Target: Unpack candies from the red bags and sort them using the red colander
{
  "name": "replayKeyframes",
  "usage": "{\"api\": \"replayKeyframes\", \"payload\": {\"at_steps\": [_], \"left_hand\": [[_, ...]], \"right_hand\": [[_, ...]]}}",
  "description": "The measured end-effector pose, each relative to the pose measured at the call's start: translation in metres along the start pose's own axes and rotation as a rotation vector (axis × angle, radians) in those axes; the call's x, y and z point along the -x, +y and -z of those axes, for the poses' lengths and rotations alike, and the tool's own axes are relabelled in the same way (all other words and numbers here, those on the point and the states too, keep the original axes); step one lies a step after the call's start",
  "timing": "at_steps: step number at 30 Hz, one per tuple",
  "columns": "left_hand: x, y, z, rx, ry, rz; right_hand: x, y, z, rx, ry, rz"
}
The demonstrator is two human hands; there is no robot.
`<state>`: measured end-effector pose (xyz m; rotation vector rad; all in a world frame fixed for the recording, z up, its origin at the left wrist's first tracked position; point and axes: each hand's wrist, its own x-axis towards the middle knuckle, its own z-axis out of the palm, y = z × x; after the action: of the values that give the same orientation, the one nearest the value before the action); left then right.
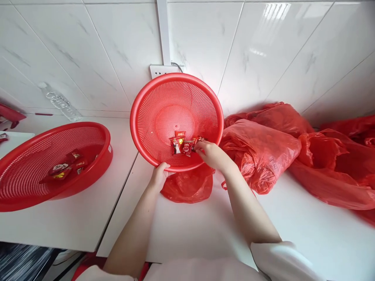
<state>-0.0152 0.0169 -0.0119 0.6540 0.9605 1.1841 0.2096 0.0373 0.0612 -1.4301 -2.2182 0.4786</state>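
Note:
A red plastic mesh basket (pixel 134 117) is tipped up toward me on the white table. My left hand (pixel 158 177) grips its near rim, thumb over the edge. Several small red wrapped snack packets (pixel 177 146) lie together on the basket's lower wall. Reaching over the rim, my right hand (pixel 211 155) has its fingers curled at the right end of the packets. Its fingertips meet a dark red packet (pixel 200 139), partly covered by the hand. Beneath the basket's near side sits a thin red plastic bag (pixel 189 189).
Another red basket (pixel 106 156) with several packets stands at left. A clear plastic bottle (pixel 60 102) is by the tiled wall. Filled red bags (pixel 263 146) crowd the right side. Behind the tipped basket is a power strip (pixel 156 71). A seam divides the white tables (pixel 175 230).

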Motion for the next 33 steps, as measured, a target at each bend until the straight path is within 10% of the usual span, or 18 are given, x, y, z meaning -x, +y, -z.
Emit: {"api": "replayKeyframes", "payload": {"at_steps": [9, 14, 25, 33], "left_hand": [[0.011, -0.008, -0.014, -0.031, -0.06, -0.002], [0.01, -0.016, -0.017, -0.055, -0.055, -0.011], [0.004, -0.007, -0.009, -0.022, -0.005, -0.058], [0.001, -0.009, -0.005, -0.016, 0.004, -0.075]], "right_hand": [[-0.013, -0.008, -0.047, 0.244, 0.162, -0.436], [-0.018, 0.007, -0.06, 0.061, 0.203, -0.425], [-0.018, 0.009, -0.024, -1.383, 0.095, -0.309], [-0.004, 0.007, -0.009, -1.17, 0.049, -0.198]]}}
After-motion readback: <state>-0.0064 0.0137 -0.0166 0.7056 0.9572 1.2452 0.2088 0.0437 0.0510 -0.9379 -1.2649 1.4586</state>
